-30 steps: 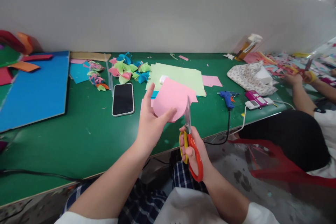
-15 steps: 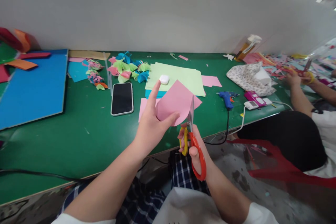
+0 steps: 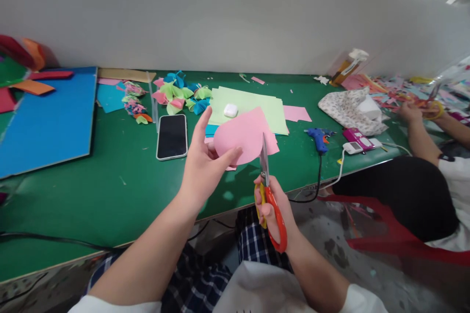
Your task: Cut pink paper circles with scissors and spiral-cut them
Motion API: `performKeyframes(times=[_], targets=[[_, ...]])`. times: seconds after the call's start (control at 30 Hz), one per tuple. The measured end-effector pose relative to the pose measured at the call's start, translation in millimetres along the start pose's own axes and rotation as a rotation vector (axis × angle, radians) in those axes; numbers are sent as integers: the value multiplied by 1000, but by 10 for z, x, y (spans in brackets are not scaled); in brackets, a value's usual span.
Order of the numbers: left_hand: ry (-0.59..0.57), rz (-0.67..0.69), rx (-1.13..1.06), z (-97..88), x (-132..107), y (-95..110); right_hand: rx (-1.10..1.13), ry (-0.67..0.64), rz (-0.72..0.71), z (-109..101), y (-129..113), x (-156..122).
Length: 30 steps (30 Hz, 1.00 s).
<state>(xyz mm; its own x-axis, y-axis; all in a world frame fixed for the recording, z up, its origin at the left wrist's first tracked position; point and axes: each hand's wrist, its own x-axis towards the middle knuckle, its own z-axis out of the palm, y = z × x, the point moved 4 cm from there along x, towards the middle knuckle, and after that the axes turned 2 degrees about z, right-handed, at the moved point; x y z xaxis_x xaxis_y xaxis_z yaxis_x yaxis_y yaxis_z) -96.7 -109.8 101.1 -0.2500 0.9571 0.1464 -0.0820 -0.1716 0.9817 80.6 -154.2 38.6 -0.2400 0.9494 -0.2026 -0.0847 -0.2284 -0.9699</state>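
Note:
My left hand (image 3: 204,166) pinches a rounded pink paper piece (image 3: 242,136) between thumb and fingers, holding it up over the green table's (image 3: 117,190) front edge. My right hand (image 3: 273,210) grips red and yellow scissors (image 3: 270,200), fingers through the handles. The blades point up and meet the paper's right edge. A black phone (image 3: 172,137) lies face up just left of my left hand. Behind the paper lie light green sheets (image 3: 253,102) with a small white case (image 3: 230,110) on them.
Folded paper flowers (image 3: 179,95) sit at the back. A blue board (image 3: 44,117) lies at left. A blue glue gun (image 3: 317,138), a pink device (image 3: 358,138) and a floral cloth (image 3: 348,107) lie at right. Another person's arm (image 3: 422,132) works at far right.
My left hand turned the pink paper, so its rounded edge now faces left and down. The scissors moved slightly along the paper's right edge, blades closing into it.

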Motion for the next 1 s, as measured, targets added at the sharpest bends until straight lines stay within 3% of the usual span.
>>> performKeyframes(times=[0.27,0.43,0.63,0.83,1.0], targets=[[64,34,22,-17,-9,-17,68,-55,17,56,17,-22],[2,55,84,12,-31,12,12,-76,-84,25,-20,-12],[-63,44,99,40,-42,26,28,-33,-48,6,-59,10],[-41,45,54,0,9,35,-19,-35,-33,-10,-36,-16],[59,76,52,-76,34,58,-13,-72,17,7,19,-17]])
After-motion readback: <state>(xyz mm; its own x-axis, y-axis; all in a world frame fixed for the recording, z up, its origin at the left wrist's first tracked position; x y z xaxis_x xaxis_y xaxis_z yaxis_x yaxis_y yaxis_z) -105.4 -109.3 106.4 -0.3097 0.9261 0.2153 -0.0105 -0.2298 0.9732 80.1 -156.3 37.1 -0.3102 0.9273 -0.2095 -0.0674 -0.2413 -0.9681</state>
